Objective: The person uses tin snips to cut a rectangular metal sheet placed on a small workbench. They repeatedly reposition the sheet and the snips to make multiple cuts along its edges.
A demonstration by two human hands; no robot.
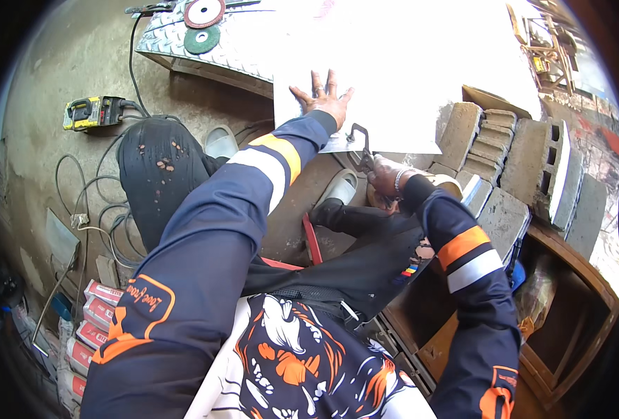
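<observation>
A large white sheet (386, 105), very bright in the light, lies over the work surface before me. My left hand (323, 105) rests flat on it near its left edge, fingers spread and holding nothing. At the sheet's near edge my right hand (386, 177) is closed around the lower part of a dark metal clamp (360, 148). The clamp's curved upper end shows above the sheet, while its lower end is partly hidden by my fingers. I cannot tell how tightly the clamp sits on the edge.
A red-brown disc (205, 11) and a green disc (202, 40) lie on patterned metal at the far left. A yellow-black device (93, 113) with cables (117, 216) is on the floor. Concrete blocks (526, 157) stand at right, above a wooden cabinet (578, 335). Boxes (93, 325) are stacked lower left.
</observation>
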